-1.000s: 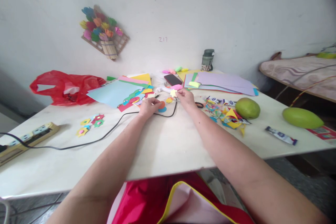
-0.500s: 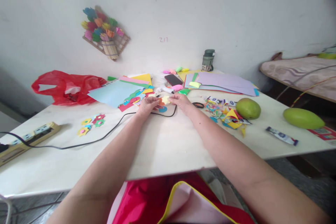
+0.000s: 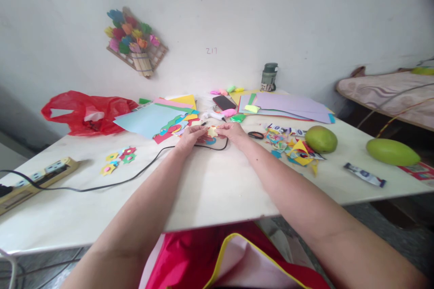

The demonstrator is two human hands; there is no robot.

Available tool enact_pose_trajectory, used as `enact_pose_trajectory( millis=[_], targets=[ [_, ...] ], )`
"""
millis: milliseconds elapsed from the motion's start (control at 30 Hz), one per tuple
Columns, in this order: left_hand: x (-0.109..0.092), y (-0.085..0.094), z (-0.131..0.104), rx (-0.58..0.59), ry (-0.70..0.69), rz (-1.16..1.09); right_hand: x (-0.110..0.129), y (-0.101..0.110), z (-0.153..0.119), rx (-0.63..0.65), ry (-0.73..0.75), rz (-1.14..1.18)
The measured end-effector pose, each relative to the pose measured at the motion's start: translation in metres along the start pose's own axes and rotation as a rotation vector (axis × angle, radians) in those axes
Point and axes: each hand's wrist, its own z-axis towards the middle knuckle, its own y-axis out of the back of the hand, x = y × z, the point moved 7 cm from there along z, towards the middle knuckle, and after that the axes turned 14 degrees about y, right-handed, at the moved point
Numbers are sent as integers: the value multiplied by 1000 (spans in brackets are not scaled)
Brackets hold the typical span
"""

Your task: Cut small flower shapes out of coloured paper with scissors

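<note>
Just above the table, a small pale yellow paper flower is pinched between my two hands. My left hand has its fingers closed at the flower's left edge, and my right hand grips the right edge. Beneath the flower, partly hidden, lie a blue paper piece and other cut-outs. A white glue gun rests right behind my hands. Black-handled scissors lie to the right of my right hand. Several finished paper flowers are grouped on the left.
A black cord crosses the left side to a power strip. Coloured sheets, a red bag and a phone lie behind. Paper scraps, two green fruits and a small tube lie right.
My hands have come slightly closer together. The pale yellow flower moved a little left and down, now covering most of the orange piece seen earlier by my left fingers.
</note>
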Motion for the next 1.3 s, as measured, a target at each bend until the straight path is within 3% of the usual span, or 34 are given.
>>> enact_pose_trajectory(
  millis=[567, 767, 1300],
  targets=[
    [3, 2, 3, -34, 44, -43, 3, -3, -2, 38, 16, 17],
    [3, 1, 2, -35, 50, -28, 0, -4, -3, 100, 8, -103],
    [4, 0, 4, -5, 77, -49, -2, -3, -1, 51, 15, -139]
  ],
)
